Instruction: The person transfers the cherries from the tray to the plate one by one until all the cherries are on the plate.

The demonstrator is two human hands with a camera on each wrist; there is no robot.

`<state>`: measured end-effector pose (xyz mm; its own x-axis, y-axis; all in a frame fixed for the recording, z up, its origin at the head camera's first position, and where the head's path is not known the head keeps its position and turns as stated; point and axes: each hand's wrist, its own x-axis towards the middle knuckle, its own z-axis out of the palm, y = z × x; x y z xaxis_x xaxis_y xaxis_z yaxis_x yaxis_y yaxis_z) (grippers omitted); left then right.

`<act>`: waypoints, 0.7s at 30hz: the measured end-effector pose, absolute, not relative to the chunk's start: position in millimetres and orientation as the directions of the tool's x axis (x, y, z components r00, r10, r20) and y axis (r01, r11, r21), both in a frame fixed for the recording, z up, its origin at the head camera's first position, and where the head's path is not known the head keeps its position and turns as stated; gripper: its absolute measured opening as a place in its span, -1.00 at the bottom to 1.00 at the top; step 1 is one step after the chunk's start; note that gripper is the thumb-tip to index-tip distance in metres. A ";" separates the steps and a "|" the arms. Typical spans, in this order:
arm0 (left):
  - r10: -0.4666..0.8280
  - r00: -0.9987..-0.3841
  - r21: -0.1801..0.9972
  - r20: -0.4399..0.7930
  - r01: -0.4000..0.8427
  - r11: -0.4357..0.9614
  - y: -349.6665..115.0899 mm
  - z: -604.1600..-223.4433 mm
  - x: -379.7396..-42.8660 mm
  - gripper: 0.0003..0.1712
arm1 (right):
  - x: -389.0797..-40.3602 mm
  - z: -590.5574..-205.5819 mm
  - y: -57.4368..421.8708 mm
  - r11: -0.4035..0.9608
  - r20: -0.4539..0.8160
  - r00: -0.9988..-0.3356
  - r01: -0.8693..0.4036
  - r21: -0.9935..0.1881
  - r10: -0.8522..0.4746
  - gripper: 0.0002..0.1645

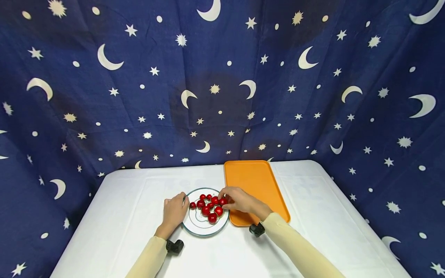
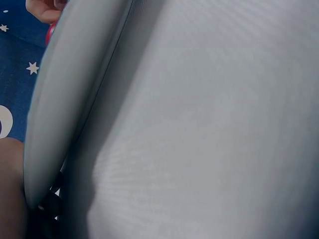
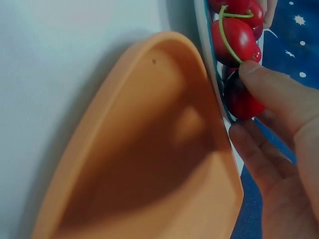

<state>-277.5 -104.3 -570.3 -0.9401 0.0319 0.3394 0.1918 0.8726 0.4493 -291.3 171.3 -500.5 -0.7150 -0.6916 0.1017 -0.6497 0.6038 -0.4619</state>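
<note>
A white plate (image 1: 194,228) with a dark green rim holds several red cherries (image 1: 206,211), some with green stems. My left hand (image 1: 175,210) holds the plate by its left edge. In the left wrist view the plate's underside (image 2: 75,84) fills the left part, and the hand (image 2: 11,189) shows only in part. At the right side of the plate, my right hand (image 1: 240,200) pinches a dark red cherry (image 3: 241,99) between thumb and fingers. Another cherry (image 3: 234,40) with a curved stem lies right beside the thumb in the right wrist view.
An orange tray (image 1: 255,185) lies just right of the plate, partly under my right hand and wrist. Both stand on a white-covered table (image 1: 139,208). A blue curtain (image 1: 222,77) with moons and stars hangs behind and along both sides.
</note>
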 end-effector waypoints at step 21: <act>0.026 -0.939 0.441 0.342 0.185 0.878 -102.7 -569.1 -278.3 -0.78 | -286.0 -506.6 171.7 0.700 0.089 -0.791 -0.582 -0.414 -0.605 -0.63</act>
<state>-278.3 -102.7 -569.1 -0.9394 0.0263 0.3417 0.1850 0.8782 0.4411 -286.0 171.7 -506.6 -0.7912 -0.6051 0.0885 -0.5817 0.7001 -0.4141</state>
